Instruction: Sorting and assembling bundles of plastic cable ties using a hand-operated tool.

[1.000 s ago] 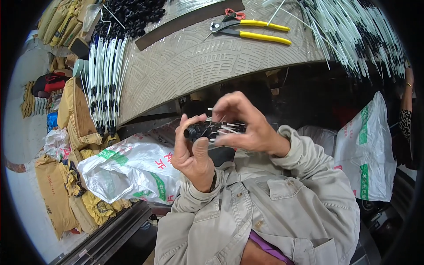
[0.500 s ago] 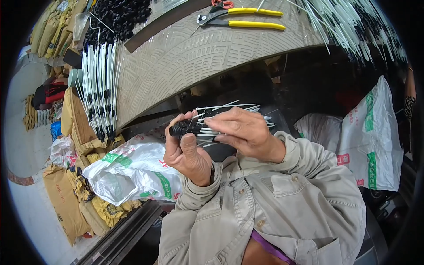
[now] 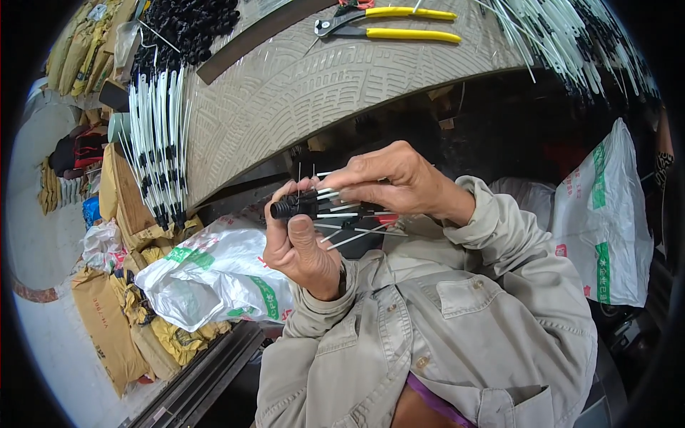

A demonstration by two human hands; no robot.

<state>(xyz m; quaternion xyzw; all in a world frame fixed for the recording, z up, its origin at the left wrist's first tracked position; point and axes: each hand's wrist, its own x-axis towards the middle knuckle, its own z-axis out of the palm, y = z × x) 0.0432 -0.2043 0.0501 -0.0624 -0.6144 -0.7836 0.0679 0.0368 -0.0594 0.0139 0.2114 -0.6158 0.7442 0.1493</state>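
We see the left hand (image 3: 300,246) clamped on a black connector bundle (image 3: 314,208) at chest height; right hand (image 3: 389,182) fingers pinch its thin wires (image 3: 357,232). Beyond, the desk (image 3: 300,93) carries yellow pliers (image 3: 392,21) and white rods (image 3: 158,135).

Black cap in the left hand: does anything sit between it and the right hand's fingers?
Nothing separate. The left hand grips the black cap, and the right hand pinches the thin white rods sticking out of it. Only those rods lie between.

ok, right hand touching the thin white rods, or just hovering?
Touching. The head view shows the right hand with its fingertips pinched on the thin white rods sticking out of the black piece gripped by the left hand.
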